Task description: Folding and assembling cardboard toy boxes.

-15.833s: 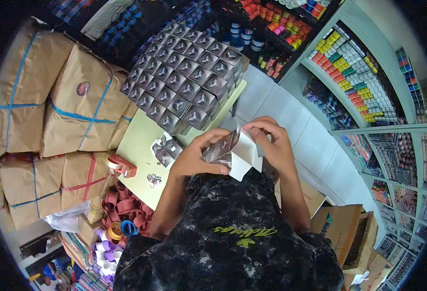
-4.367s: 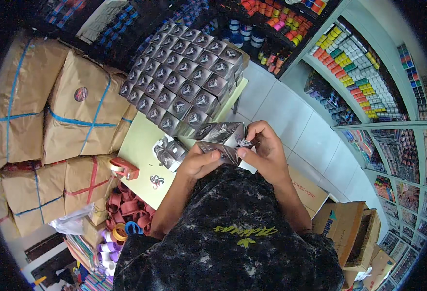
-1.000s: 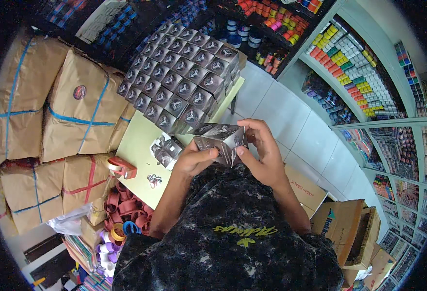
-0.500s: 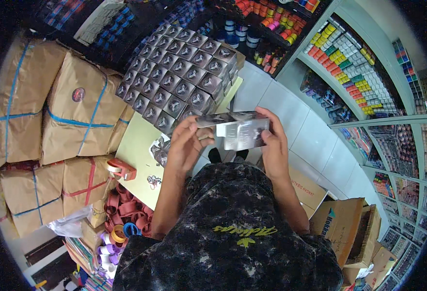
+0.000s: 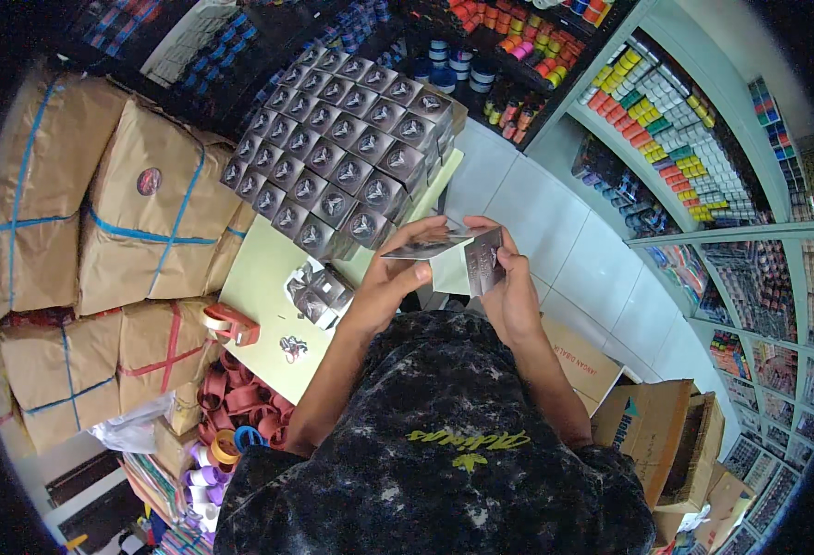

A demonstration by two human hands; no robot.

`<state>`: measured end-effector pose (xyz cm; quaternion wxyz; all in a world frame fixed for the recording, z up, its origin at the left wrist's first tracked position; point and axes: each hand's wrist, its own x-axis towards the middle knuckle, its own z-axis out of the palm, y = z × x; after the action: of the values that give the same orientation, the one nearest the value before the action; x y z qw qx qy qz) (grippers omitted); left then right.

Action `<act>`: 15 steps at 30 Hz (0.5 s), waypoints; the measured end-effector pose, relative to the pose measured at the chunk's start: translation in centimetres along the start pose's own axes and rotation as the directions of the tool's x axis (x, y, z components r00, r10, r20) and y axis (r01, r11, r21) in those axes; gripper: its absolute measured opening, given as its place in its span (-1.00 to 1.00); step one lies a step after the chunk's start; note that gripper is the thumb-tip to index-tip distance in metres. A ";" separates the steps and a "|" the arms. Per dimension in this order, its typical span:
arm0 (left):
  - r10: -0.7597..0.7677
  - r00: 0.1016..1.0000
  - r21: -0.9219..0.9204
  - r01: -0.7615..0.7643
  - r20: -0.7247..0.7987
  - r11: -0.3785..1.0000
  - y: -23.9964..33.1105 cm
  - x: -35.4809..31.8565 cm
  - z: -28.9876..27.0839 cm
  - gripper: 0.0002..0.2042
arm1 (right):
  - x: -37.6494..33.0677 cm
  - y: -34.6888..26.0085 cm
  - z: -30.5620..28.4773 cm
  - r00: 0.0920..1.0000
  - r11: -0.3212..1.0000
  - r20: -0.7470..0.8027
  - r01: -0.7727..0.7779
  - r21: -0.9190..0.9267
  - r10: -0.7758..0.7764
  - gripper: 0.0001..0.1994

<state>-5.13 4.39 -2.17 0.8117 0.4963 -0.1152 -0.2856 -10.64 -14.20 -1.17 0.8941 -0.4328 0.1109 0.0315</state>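
A small dark silver cardboard box is held up between both hands in front of my shirt, its pale inside partly showing. My left hand is closed on its left side, thumb along the near edge. On the right side, my right hand pinches a printed panel with thumb and fingers. Beside my left wrist, a bunch of similar dark printed cartons with white edges lies on the pale yellow table. Beyond it, many finished-looking boxes stand in tight rows.
A red tape dispenser and small dark-and-red pieces are on the table. Red rings are heaped below its edge. Large brown paper parcels stack at left. Shelves of coloured spools and cardboard boxes stand at right.
My left hand has moved right and taken hold of the box's left side. The box has tilted and its pale inside shows more. The cartons beside my wrist are less covered.
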 end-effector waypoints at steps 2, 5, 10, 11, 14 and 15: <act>0.008 1.000 0.092 -0.009 0.017 0.996 0.0 0.4 0.0 -0.40 | 0.0 -0.1 0.4 0.998 0.998 0.055 -0.028 -0.055 0.031 -0.51; 0.023 0.999 0.274 -0.030 0.029 0.961 -0.1 0.7 0.3 -0.52 | 0.1 0.9 0.7 0.998 1.000 0.060 -0.016 -0.016 0.017 -0.51; 0.070 0.998 0.420 -0.065 0.005 0.905 0.0 0.8 0.9 -0.53 | 0.4 0.8 0.4 0.998 0.998 0.054 -0.027 -0.050 0.029 -0.51; 0.091 0.996 0.432 -0.085 0.006 0.898 -0.1 0.8 0.8 -0.54 | 0.5 0.9 0.4 0.998 0.998 0.043 -0.042 -0.037 0.044 -0.51; 0.055 0.997 0.332 -0.033 -0.055 0.943 0.5 0.7 1.1 -0.53 | 0.6 0.7 0.8 0.999 0.999 0.027 -0.045 0.008 0.045 -0.52; 0.130 0.986 0.279 -0.097 -0.102 0.955 0.0 0.8 1.0 -0.54 | 0.7 0.6 0.8 0.999 0.999 0.024 -0.032 0.036 0.032 -0.53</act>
<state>-4.93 3.21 -1.79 0.7560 0.6122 -0.1330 -0.1895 -9.96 -13.24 -1.26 0.9025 -0.4141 0.1076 0.0490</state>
